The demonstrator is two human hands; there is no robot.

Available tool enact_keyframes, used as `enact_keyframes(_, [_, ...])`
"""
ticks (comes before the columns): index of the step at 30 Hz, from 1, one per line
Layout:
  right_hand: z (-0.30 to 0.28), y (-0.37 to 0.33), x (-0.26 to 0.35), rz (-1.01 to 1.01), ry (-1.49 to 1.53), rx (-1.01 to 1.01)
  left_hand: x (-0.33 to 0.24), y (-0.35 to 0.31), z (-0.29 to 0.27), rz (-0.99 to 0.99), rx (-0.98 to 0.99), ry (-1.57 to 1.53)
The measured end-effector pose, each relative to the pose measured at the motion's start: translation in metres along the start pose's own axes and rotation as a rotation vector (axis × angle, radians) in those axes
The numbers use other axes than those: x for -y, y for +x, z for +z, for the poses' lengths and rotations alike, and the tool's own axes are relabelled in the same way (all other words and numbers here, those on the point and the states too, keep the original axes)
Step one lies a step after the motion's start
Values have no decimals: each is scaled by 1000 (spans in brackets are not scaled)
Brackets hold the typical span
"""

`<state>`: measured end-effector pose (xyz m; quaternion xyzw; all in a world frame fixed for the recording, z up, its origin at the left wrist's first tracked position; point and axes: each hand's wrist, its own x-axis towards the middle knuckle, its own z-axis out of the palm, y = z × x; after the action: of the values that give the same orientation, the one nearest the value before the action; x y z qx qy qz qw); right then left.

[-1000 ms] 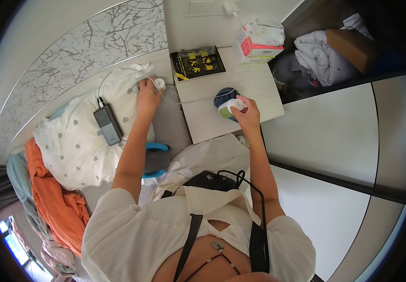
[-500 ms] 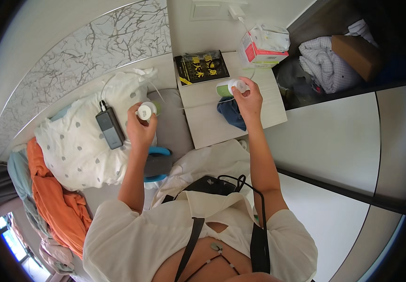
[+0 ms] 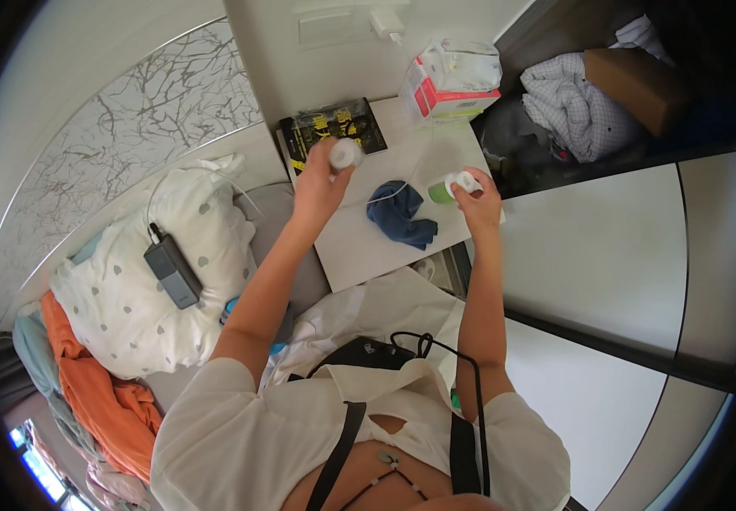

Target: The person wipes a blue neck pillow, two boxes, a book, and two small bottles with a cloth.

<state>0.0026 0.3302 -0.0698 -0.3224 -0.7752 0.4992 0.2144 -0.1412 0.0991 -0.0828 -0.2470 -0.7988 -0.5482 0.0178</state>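
My left hand (image 3: 320, 182) is closed around a bottle with a white cap (image 3: 346, 154), its cap turned up toward me. It is above the bedside table (image 3: 355, 255), by the front edge of a black book with yellow lettering (image 3: 372, 134). Over the table's right side, my right hand (image 3: 480, 204) grips a green and white bottle (image 3: 441, 192) near its white cap; the bottle lies tilted, its green end pointing left. A crumpled dark blue cloth (image 3: 404, 223) rests on the table between my hands, a white cable crossing it.
A pink and white box (image 3: 436, 102) with a soft white packet (image 3: 462, 64) on top stands at the back of the table. On the bed at left, a dark power bank (image 3: 172, 271) lies on a spotted white pillow (image 3: 112, 298). An open shelf at right holds checked cloth (image 3: 577, 111).
My left hand has carried its bottle from above the pillow's edge rightward to over the book's front edge. My right hand and its bottle have shifted right and nearer, uncovering more of the blue cloth.
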Motion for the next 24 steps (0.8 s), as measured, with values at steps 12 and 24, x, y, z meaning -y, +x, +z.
enact_keyframes(12, [92,114,-59,-57,82,95,18,120,108,43,185,289])
enact_keyframes(24, [105,77,-66,315,372,95,72,135,134,11,117,138])
